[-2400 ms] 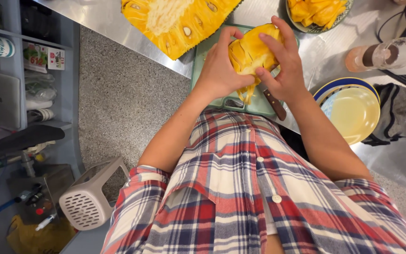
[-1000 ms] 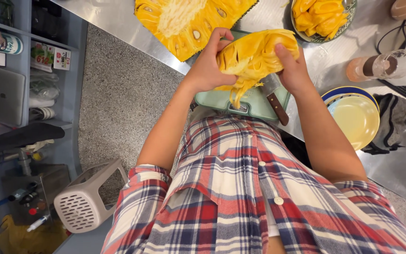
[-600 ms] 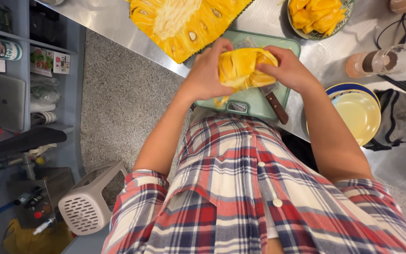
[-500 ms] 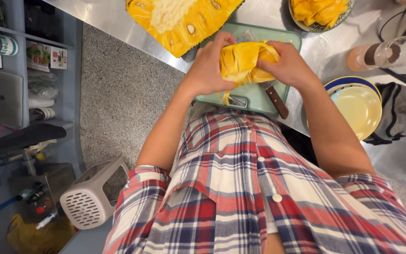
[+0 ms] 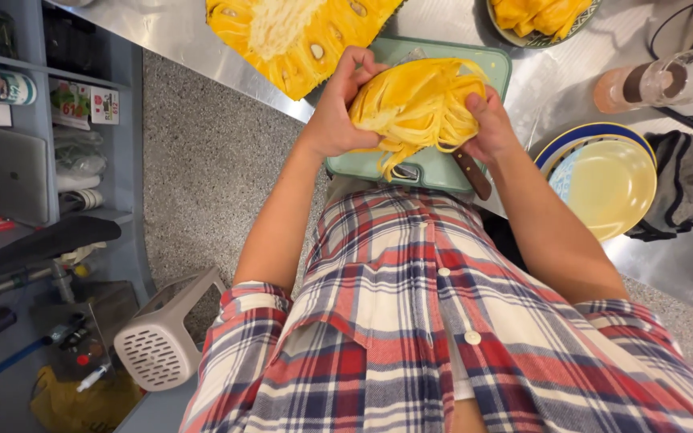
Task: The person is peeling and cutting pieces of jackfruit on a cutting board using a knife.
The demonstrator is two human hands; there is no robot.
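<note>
I have both hands on the jackfruit chunk, held just above the green board at about twelve o'clock from my chest. My left hand is clamped on the chunk's nine o'clock end, fingers curled over its top edge. My right hand grips the three o'clock end, thumb pressed in from above and the other fingers hidden under the fruit. So both grips are closed on the same piece, one at each end.

The chunk's long axis runs roughly nine to three, straight across between my two hands. Its stringy yellow fibres face up towards me and sweep along that same line, and a few strands hang off the lower edge towards six o'clock, over the board. Neither hand is nearer than the other; the fruit sits in the middle, touching both.

A knife lies on the board right below my right wrist, brown handle pointing to about five o'clock; its blade is mostly hidden by the fruit. The big cut jackfruit half lies on the steel counter at eleven o'clock, close to my left hand. At one o'clock is a bowl of yellow pods, and at three o'clock a yellow plate, well apart from the chunk.
</note>
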